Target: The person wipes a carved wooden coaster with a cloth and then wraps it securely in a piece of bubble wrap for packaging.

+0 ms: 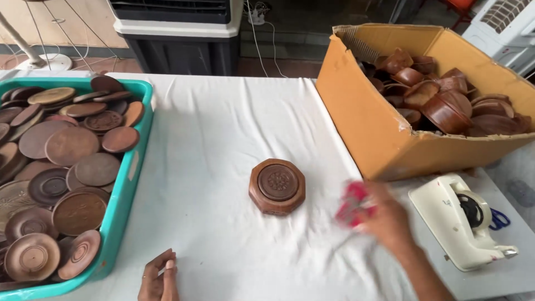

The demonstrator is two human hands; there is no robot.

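White-clothed tabletop [223,139]: blurred right hand [384,220] grasps a red object [352,205] near the octagonal carved wooden box [277,186]; a careless swing might knock it. Left hand [159,278] rests loosely curled, empty.

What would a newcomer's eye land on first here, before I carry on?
Probably the octagonal wooden box alone on the white cloth at mid-table, and the blurred right hand just right of it holding something red. Next, the teal tray of round wooden lids on the left and the cardboard box of wooden bowls at the right rear.
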